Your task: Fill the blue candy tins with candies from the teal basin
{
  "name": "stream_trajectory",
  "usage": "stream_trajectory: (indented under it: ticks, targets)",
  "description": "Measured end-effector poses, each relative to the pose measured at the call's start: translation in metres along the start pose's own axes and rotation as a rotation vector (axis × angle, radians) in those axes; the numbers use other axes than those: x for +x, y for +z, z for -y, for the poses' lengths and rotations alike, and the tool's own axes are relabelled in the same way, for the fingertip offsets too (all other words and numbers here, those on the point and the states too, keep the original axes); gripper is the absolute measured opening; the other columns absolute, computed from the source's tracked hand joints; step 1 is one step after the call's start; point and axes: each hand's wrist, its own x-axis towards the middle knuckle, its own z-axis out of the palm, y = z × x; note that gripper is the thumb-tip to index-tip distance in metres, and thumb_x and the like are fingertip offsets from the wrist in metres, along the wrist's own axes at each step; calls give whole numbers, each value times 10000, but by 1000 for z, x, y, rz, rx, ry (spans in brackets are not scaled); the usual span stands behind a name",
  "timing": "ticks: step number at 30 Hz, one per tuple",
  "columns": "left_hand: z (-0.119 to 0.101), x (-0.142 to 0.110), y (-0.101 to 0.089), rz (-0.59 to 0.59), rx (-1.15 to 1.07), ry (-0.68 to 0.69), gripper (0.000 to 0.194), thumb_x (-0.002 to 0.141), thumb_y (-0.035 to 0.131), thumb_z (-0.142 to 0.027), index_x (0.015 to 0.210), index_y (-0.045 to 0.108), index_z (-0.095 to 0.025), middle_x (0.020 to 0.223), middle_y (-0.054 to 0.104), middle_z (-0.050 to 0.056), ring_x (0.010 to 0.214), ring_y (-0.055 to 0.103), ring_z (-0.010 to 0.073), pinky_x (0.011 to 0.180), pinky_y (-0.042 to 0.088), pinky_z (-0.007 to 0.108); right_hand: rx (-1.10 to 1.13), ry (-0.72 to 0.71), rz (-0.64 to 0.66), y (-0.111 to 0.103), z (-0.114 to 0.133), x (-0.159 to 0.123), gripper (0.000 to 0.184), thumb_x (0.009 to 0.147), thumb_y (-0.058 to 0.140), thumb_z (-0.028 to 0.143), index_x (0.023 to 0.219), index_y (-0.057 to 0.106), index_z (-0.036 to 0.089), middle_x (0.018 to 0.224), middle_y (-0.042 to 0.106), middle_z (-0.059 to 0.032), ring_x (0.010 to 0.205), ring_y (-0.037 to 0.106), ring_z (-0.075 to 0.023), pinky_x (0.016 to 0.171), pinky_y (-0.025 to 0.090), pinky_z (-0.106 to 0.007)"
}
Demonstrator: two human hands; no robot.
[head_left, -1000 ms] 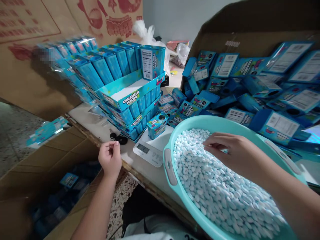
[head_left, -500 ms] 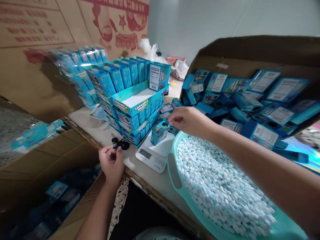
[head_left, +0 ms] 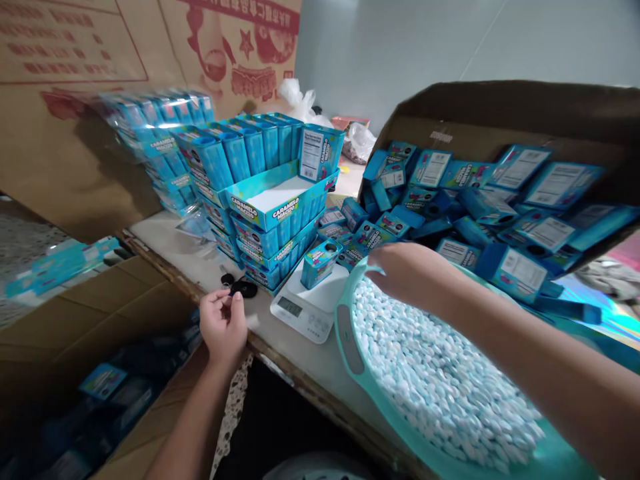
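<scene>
My right hand (head_left: pixel 405 267) hangs over the far rim of a turquoise tub (head_left: pixel 349 337) filled with pale blue and white candies (head_left: pixel 435 360). Its fingers are curled; whatever they hold is hidden. Left of the tub, a small blue candy box (head_left: pixel 320 263) stands upright on a white kitchen scale (head_left: pixel 303 317), a dark round hole in its top. My left hand (head_left: pixel 223 323) is at the table's front edge, thumb and fingers pinched together. What it pinches is too small to name. Black keys (head_left: pixel 243 288) lie just beyond its fingertips.
Stacked display trays (head_left: pixel 280 217) of blue boxes stand behind the scale, with wrapped stacks (head_left: pixel 163 143) to their left. A tipped carton (head_left: pixel 465 100) spills loose boxes at the right. Another open carton (head_left: pixel 165 300) with boxes sits below the table's left edge.
My right hand has moved from beside the box on the scale to over the tub, rightward and slightly down. My left hand stays nearly in place, still pinched.
</scene>
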Motion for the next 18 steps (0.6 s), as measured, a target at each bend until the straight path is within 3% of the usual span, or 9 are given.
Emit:
stream_trajectory:
  ticks: [3, 6, 9, 14, 18]
  targets:
    - [2, 0, 1, -6, 5, 17, 289, 843, 704, -352, 1027, 566, -176, 797, 624, 11, 667, 633, 138, 627, 509, 262, 187, -61, 125, 24, -15, -29, 327, 930, 623, 383, 1195, 703, 209, 1192, 705, -115, 981, 698, -302, 816, 560, -416]
    - [1, 0, 1, -2, 32, 22, 279, 847, 700, -353, 1020, 576, -173, 784, 624, 7, 661, 632, 134, 623, 507, 257, 352, -123, 111, 45, -24, -49, 357, 969, 582, 394, 1280, 658, 235, 1294, 656, -98, 1064, 677, -275, 901, 550, -407]
    - [-2, 0, 1, 7, 38, 28, 271, 849, 696, -350, 1017, 577, -174, 742, 614, -6, 623, 611, 127, 601, 489, 248, 351, -98, 84, 52, -22, -60, 301, 982, 550, 344, 1233, 680, 240, 1222, 690, -89, 1000, 694, -260, 825, 557, -374]
    - [-7, 0, 2, 7, 50, 46, 226, 845, 691, -344, 941, 562, -186, 701, 585, -24, 589, 583, 119, 578, 469, 240, 151, -76, 62, 51, -14, -63, 289, 987, 447, 183, 1026, 734, 181, 1024, 743, -116, 900, 707, -267, 759, 516, -366]
    - [-9, -1, 3, 2, 26, 76, 178, 860, 682, -322, 890, 569, -188, 687, 575, -26, 570, 577, 117, 548, 456, 234, 134, -75, 51, 44, -24, -54, 217, 960, 520, 225, 982, 734, 199, 994, 751, -87, 842, 701, -258, 701, 490, -353]
